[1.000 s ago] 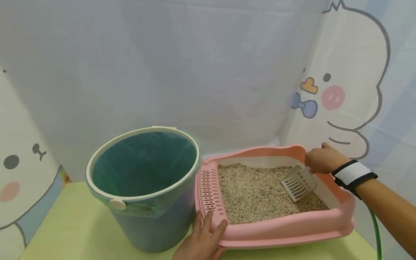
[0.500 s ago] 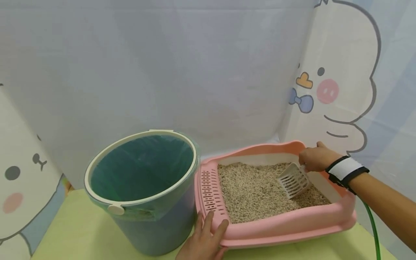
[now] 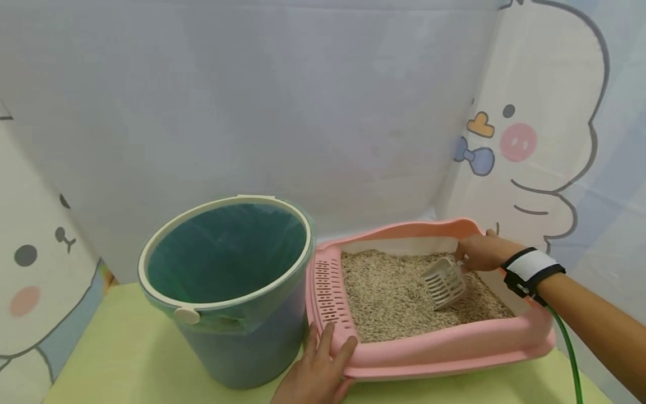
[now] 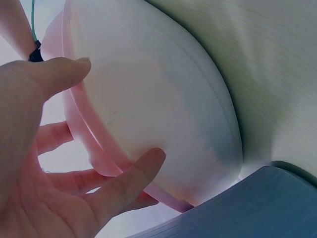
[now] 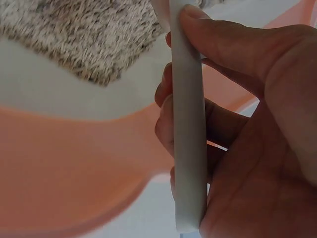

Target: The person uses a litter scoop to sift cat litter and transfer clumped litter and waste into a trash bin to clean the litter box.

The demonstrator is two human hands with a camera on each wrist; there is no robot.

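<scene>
Right wrist view first: the right hand (image 5: pixel 247 139) has its grip wrapped round the pale grey plastic handle of the slotted litter scoop (image 5: pixel 187 124), thumb laid along the top, fingers curled underneath. That handle runs straight through the fist, its long axis pointing up the frame towards the beige litter granules (image 5: pixel 84 34).

From the head camera, the right hand (image 3: pixel 481 252) sits at the far right corner of the pink plastic litter tray (image 3: pixel 444 350). The scoop (image 3: pixel 444 282) slopes down and leftward from the grip, handle high at the hand, slotted blade low, with its leading edge dug into the litter (image 3: pixel 393 292). So the work lies left of and below the grip, towards the tray's middle.

Over on the other side, the left hand (image 3: pixel 320 373) presses on the tray's near left corner beside the perforated pink ledge (image 3: pixel 327 294). The left wrist view shows that hand (image 4: pixel 54 168) spread and relaxed, with straight fingers cupping the tray's rounded wall (image 4: pixel 158 109) rather than clenching it.

Just left of the tray stands a blue-grey round bucket lined with a green bag (image 3: pixel 227 264). It sits nearer the left hand and well away from the scoop. Everything rests on the pale yellow-green worktop (image 3: pixel 126 353).
</scene>
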